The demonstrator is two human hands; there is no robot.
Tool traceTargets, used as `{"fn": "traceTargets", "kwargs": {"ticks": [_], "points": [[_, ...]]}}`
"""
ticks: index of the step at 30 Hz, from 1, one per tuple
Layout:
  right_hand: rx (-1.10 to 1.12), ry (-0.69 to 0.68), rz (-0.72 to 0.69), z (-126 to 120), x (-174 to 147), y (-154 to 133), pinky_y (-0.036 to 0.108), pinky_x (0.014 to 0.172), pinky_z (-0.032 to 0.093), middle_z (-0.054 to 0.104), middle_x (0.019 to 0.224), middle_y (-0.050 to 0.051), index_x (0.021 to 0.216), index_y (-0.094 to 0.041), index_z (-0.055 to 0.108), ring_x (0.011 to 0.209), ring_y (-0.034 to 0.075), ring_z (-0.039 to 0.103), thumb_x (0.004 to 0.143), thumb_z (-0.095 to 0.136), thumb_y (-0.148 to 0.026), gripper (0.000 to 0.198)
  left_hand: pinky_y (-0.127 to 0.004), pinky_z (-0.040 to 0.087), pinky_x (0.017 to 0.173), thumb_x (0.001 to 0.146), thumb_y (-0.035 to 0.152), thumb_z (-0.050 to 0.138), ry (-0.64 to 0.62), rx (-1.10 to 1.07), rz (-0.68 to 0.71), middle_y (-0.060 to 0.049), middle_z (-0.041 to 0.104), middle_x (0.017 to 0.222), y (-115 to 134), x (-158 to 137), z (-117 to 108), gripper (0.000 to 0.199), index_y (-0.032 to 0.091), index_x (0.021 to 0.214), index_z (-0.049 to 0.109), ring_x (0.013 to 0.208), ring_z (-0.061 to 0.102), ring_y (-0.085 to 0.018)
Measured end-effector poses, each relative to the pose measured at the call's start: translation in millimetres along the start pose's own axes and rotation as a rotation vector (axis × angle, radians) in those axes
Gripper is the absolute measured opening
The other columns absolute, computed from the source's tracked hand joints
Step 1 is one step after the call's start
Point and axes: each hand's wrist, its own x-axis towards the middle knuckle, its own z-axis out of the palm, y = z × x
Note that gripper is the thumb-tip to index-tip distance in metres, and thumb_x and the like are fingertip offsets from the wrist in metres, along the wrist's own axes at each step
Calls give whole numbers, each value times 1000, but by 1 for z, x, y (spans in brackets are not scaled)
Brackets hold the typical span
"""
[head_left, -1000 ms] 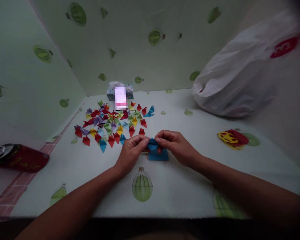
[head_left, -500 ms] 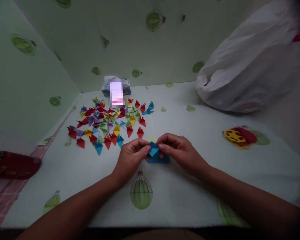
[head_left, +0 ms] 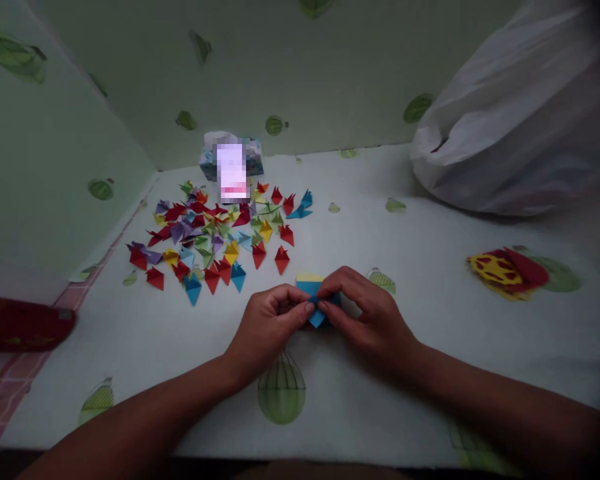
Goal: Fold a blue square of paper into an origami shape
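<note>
A small folded piece of blue origami paper (head_left: 317, 319) is pinched between my two hands, its point facing down toward me. My left hand (head_left: 273, 323) grips its left side between thumb and forefinger. On its right side, my right hand (head_left: 367, 310) does the same, with its fingers partly hiding the folds. Flat on the table behind and below it lies a stack of blue and yellow paper sheets (head_left: 307, 285). To the far left of my hands, many folded paper cranes (head_left: 213, 270) in red, blue, yellow, green and purple are scattered.
A tissue box (head_left: 255, 157) with a blurred bright phone (head_left: 231, 170) in front stands at the back. At the back right sits a large white plastic bag (head_left: 490, 147). Red and yellow cut pieces (head_left: 505, 273) lie on the right, a red packet (head_left: 25, 325) at the left edge.
The blue paper has come down closer to me, its point now facing down, and both hands' fingers have closed in toward its middle. The camera view has shifted slightly.
</note>
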Motion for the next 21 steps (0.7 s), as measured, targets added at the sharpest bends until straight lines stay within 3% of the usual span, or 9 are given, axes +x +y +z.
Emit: {"fn": "traceTargets", "kwargs": {"ticks": [7,14,21], "points": [[-9,-15,-23,1,-1,1,28,64,45,61,79,2,85,-18,60,71,15,58,92,59,-9,12,-23,44,59,72,28,80,4,63,-14,-1,68,67,1,-2,0,16,14,77,72,61,58,-11],[-107,-10,-235,-2,-1,-1,32,74,53,67,90,10,101,-15,67,84,19,62,94,54,-5,18,-22,48,62,76,31,78,3,-56,-28,-1,69,69,5,-4,1,17,14,77,73,63,59,-11],[-303,-18,-375,-6,4,3,36,72,54,66,90,9,111,-22,66,84,21,62,93,51,-7,28,-25,52,70,79,32,76,-34,-181,-85,-3,72,75,-1,-1,-2,18,14,82,74,69,66,-13]]}}
